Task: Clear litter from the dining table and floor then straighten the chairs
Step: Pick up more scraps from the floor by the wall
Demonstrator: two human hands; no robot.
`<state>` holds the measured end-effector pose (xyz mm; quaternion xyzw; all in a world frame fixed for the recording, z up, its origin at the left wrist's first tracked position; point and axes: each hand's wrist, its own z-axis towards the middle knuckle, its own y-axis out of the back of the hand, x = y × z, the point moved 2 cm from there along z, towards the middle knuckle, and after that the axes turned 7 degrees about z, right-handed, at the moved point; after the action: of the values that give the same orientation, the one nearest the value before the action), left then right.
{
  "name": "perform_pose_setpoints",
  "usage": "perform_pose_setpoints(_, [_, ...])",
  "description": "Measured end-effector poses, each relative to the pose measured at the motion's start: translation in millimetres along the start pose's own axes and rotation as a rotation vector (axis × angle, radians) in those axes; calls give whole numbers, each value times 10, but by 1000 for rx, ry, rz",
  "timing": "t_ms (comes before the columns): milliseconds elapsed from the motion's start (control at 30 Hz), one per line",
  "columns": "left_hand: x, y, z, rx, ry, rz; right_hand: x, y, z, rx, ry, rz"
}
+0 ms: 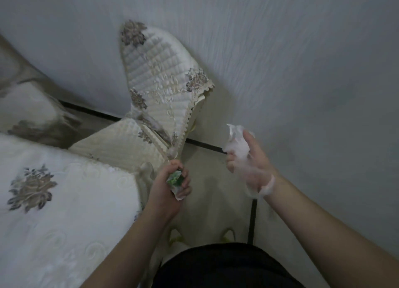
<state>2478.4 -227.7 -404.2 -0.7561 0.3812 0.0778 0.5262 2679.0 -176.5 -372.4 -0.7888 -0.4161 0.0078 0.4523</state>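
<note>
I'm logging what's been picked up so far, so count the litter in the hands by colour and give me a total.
Green and white wrapper, in the left hand's grip: 1
Clear white plastic, in the right hand's grip: 1
Total: 2

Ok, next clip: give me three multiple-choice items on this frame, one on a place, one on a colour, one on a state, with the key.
1. Where is the quilted chair?
A. Directly ahead of the hands, against the wall
B. Behind the person
C. On top of the table

2. What colour shows on the crumpled wrapper in the left hand?
A. Red
B. Green
C. Blue

3. What is the right hand doing?
A. Hanging idle
B. Resting flat on the table
C. Holding thin clear plastic

Key: A, the quilted chair stands by the wall beyond both hands; B, the wrapper in the left hand shows green print; C, the right hand grips the clear plastic.
</note>
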Motion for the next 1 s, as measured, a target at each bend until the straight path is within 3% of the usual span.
perform_pose_setpoints(67, [-103, -13, -22, 14, -15, -7, 6, -256, -42, 167, 32, -51])
perform_pose_setpoints(200, [-350, 32, -33, 18, -43, -32, -20, -576, -89, 146, 256, -81])
perform_pose_setpoints(267, [-439, 77, -22, 6, -53, -42, -41, -623, -26, 198, 241, -100])
perform_pose_setpoints(467, [-569, 60, -11, -53, -120, -99, 1, -656, 204, 101, 299, -227])
perform_pose_setpoints(667, [-626, -203, 95, -116, -215, -88, 228, -821, 403, 151, 110, -126])
perform_pose_setpoints(833, [-737, -384, 111, -220, -318, -58, 408, -894, 625, 149, 64, -153])
perform_pose_setpoints(1000, [-822, -281, -79, -327, -455, -116, 331, -939, 857, 278, -242, -47])
